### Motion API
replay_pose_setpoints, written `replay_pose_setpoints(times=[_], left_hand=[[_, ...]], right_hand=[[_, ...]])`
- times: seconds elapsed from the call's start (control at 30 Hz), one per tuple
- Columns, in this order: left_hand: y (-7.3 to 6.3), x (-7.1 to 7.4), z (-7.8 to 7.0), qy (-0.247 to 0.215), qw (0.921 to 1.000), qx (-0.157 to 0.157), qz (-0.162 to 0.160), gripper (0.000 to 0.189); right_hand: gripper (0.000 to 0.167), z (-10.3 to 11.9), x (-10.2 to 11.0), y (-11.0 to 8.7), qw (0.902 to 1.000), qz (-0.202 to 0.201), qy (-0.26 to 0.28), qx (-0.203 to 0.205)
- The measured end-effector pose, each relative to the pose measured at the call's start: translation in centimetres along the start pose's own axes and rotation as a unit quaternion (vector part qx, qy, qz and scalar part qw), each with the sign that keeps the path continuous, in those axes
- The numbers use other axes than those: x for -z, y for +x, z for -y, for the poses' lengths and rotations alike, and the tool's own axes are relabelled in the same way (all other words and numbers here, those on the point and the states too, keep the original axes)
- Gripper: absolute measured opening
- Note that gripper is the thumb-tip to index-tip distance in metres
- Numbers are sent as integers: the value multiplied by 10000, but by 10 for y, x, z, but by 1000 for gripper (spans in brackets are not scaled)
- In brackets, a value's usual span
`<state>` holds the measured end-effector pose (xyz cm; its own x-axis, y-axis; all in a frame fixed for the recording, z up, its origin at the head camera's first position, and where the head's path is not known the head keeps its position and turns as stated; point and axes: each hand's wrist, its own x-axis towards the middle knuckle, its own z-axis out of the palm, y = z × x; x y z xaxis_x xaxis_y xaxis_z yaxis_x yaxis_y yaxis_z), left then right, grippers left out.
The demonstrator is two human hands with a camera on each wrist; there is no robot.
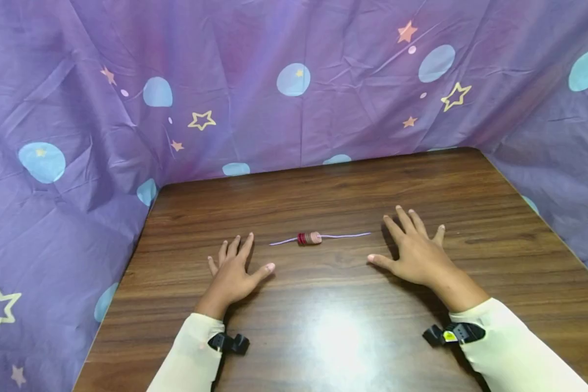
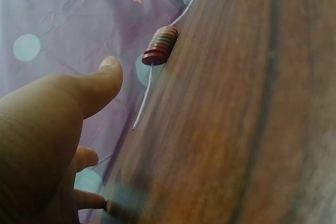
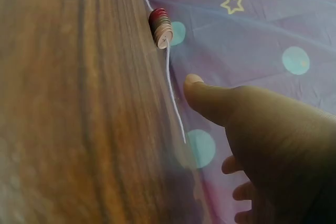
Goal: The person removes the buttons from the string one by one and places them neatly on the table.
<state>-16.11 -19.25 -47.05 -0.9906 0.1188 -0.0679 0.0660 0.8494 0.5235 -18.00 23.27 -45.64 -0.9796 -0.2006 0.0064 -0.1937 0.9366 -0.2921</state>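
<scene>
A stack of round buttons [image 1: 309, 238], dark red at one end, brownish in the middle and pale pink at the other, is threaded on a thin lavender string [image 1: 345, 236]. Holes show in the pale end button [image 3: 164, 39] in the right wrist view. The string lies nearly straight on the wooden table, one tail out each side. To the left of it, my left hand [image 1: 232, 277] rests with fingers spread, apart from the string's end. Beyond the other tail, my right hand [image 1: 416, 253] is also spread, holding nothing. Neither hand touches the buttons.
The brown wooden table [image 1: 333, 190] has its far edge against a purple curtain [image 1: 255, 43] printed with stars and circles. More curtain hangs at both sides. Black wrist cameras [image 1: 453, 334] sit over the pale sleeves [image 1: 514, 348]. A bright glare falls on the near tabletop.
</scene>
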Motion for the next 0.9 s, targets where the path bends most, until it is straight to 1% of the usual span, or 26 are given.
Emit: replay_pose_setpoints(times=[0.27, 0.47, 0.57, 0.7, 0.8, 0.9], left_hand=[[0, -1, 3, -157, 9999, 11, -56, 108], [8, -2, 2, -304, 9995, -102, -30, 105], [12, -1, 0, -321, 9994, -120, -36, 104], [16, -1, -6, -366, 9992, -102, 86, 99], [21, -2, -9, -417, 9988, -168, 176, 97], [26, -3, -12, -485, 9982, -322, 146, 96]], right_hand=[[113, 3, -4, 4, 9994, 197, 276, 71], [108, 9, 1, 10, 9976, 322, 565, 245], [102, 13, 4, 18, 9939, 353, 957, 420], [94, 15, 5, 27, 9868, 355, 1476, 561], [92, 15, 3, 33, 9837, 360, 1650, 623], [90, 17, 0, 38, 9810, 419, 1765, 687]])
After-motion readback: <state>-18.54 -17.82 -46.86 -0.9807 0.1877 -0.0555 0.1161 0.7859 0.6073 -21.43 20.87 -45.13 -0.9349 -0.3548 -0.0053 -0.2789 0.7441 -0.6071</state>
